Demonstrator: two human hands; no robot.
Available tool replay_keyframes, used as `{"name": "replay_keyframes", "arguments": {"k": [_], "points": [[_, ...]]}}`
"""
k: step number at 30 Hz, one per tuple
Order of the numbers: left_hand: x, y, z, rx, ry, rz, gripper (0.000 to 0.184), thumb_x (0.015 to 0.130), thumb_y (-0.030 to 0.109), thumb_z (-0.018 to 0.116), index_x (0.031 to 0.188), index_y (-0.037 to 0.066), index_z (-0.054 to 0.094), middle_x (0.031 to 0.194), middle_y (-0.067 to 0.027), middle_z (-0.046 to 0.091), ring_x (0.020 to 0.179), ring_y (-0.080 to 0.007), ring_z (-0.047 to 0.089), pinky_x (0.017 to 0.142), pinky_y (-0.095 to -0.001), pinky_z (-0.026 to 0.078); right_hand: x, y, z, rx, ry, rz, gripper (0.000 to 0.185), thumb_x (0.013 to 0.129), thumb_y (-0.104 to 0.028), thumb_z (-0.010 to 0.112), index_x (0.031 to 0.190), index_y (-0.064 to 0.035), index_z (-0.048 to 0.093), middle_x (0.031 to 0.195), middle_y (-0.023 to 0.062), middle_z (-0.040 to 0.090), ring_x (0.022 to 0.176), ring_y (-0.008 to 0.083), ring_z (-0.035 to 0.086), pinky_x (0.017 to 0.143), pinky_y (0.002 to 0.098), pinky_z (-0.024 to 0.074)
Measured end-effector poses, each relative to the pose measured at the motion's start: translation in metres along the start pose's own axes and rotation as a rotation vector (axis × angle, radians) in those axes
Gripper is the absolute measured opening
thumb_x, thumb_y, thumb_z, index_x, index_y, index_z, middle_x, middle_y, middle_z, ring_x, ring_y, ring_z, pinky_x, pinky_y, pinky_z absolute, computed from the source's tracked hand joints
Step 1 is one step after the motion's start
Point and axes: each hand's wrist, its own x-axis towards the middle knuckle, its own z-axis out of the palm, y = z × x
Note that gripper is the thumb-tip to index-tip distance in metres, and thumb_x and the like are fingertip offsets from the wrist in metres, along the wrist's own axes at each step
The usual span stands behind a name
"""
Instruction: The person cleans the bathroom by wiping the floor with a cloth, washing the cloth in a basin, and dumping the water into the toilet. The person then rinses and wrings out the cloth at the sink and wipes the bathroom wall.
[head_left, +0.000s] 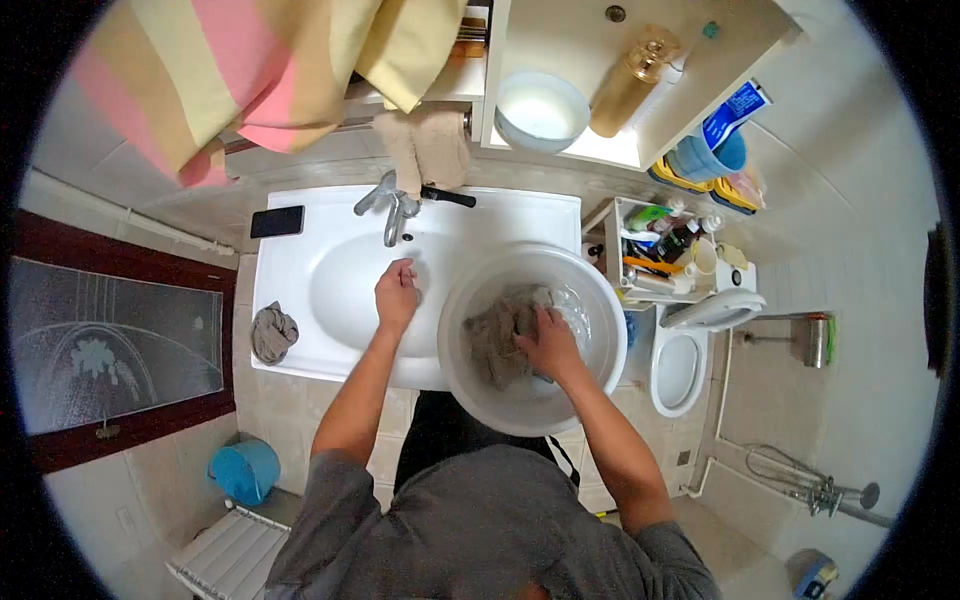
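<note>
A large white basin (456, 385) stands on the right part of the white sink counter (345, 208) and holds water and a wet grey-brown cloth (492, 345). My right hand (550, 346) is in the basin, its fingers spread on the cloth. Over the sink bowl, just below the metal faucet (392, 225), my left hand (397, 292) hangs with its fingers curled; whether anything small is in them is hidden. Another crumpled grey-brown cloth (274, 334) lies at the counter's left front corner.
A black phone (277, 221) rests at the counter's back left. Behind stands a cabinet with a white bowl (542, 108) and a golden bottle (630, 85). To the right are a shelf of bottles (612, 215) and a toilet (678, 370). A blue bucket (245, 471) stands lower left.
</note>
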Motion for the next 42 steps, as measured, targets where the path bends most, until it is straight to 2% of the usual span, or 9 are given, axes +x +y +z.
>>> {"name": "replay_keyframes", "arguments": {"k": [2, 3, 6, 14, 16, 21, 34, 40, 42], "points": [[0.021, -0.050, 0.028, 0.155, 0.028, 0.305, 0.036, 0.082, -0.008, 0.048, 0.114, 0.006, 0.058, 0.128, -0.0197, 0.059, 0.109, -0.0351, 0.060, 0.093, -0.0389, 0.049, 0.001, 0.010, 0.002, 0.078, -0.040, -0.099, 0.073, 0.082, -0.029, 0.072, 0.139, 0.0048, 0.041, 0.137, 0.0279, 0.045, 0.125, 0.0460, 0.046, 0.106, 0.0448, 0.0395], [0.026, -0.054, 0.035, 0.160, 0.028, 0.296, 0.036, 0.082, -0.008, 0.048, 0.114, 0.006, 0.058, 0.128, -0.0197, 0.059, 0.109, -0.0351, 0.060, 0.093, -0.0389, 0.049, 0.000, 0.015, 0.004, 0.079, -0.049, -0.101, 0.073, 0.082, -0.029, 0.072, 0.139, 0.0048, 0.041, 0.137, 0.0279, 0.045, 0.125, 0.0460, 0.046, 0.106, 0.0448, 0.0395], [0.037, -0.067, 0.057, 0.229, -0.237, 0.358, 0.044, 0.076, -0.011, 0.050, 0.116, 0.006, 0.054, 0.158, -0.0198, 0.022, 0.132, -0.0393, 0.042, 0.107, -0.0401, 0.042, -0.002, 0.014, -0.003, 0.104, -0.086, -0.182, 0.070, 0.083, -0.026, 0.072, 0.139, 0.0032, 0.042, 0.138, 0.0274, 0.045, 0.125, 0.0438, 0.047, 0.105, 0.0447, 0.0407], [0.043, -0.066, 0.088, 0.199, -0.198, 0.313, 0.043, 0.076, -0.008, 0.054, 0.117, 0.002, 0.053, 0.158, -0.0232, 0.015, 0.133, -0.0402, 0.041, 0.110, -0.0436, 0.039, -0.008, 0.017, -0.007, 0.133, -0.122, -0.018, 0.068, 0.083, -0.016, 0.071, 0.140, 0.0014, 0.040, 0.137, 0.0236, 0.046, 0.126, 0.0404, 0.048, 0.107, 0.0422, 0.0403], [0.030, -0.086, 0.096, 0.543, -0.240, 0.424, 0.041, 0.075, -0.004, 0.056, 0.116, 0.001, 0.055, 0.156, -0.0212, 0.024, 0.134, -0.0382, 0.040, 0.110, -0.0486, 0.036, -0.007, 0.019, -0.001, 0.153, -0.102, -0.027, 0.068, 0.083, -0.016, 0.071, 0.141, 0.0011, 0.039, 0.138, 0.0237, 0.046, 0.126, 0.0401, 0.048, 0.107, 0.0417, 0.0400], [-0.005, -0.100, 0.077, 0.537, -0.333, 0.237, 0.039, 0.075, -0.002, 0.056, 0.114, 0.002, 0.056, 0.149, -0.0177, 0.038, 0.136, -0.0363, 0.037, 0.108, -0.0495, 0.035, -0.008, 0.017, -0.002, 0.152, -0.103, -0.009, 0.068, 0.085, -0.017, 0.070, 0.142, 0.0005, 0.038, 0.138, 0.0237, 0.046, 0.127, 0.0395, 0.048, 0.108, 0.0409, 0.0395], [0.041, -0.054, 0.110, 0.050, -0.104, 0.304, 0.050, 0.078, -0.009, 0.050, 0.126, -0.001, 0.044, 0.156, -0.0286, 0.012, 0.143, -0.0457, 0.021, 0.116, -0.0490, 0.027, -0.020, 0.028, 0.010, 0.229, -0.113, 0.004, 0.062, 0.085, -0.017, 0.070, 0.138, -0.0004, 0.043, 0.135, 0.0263, 0.048, 0.125, 0.0432, 0.048, 0.106, 0.0452, 0.0403], [0.037, -0.059, 0.115, -0.305, -0.311, 0.038, 0.054, 0.077, -0.011, 0.047, 0.130, 0.000, 0.038, 0.157, -0.0291, 0.009, 0.143, -0.0481, 0.018, 0.108, -0.0469, 0.036, -0.023, 0.029, 0.006, 0.192, -0.116, -0.014, 0.063, 0.086, -0.019, 0.069, 0.140, -0.0011, 0.041, 0.136, 0.0269, 0.047, 0.124, 0.0431, 0.048, 0.105, 0.0457, 0.0406], [0.037, -0.066, 0.120, -0.255, -0.254, 0.133, 0.053, 0.077, -0.011, 0.046, 0.129, 0.001, 0.038, 0.157, -0.0303, 0.009, 0.143, -0.0487, 0.020, 0.104, -0.0467, 0.040, -0.022, 0.030, 0.007, 0.224, -0.123, -0.004, 0.064, 0.086, -0.019, 0.069, 0.140, -0.0011, 0.040, 0.136, 0.0272, 0.047, 0.124, 0.0431, 0.048, 0.105, 0.0460, 0.0403]]}}
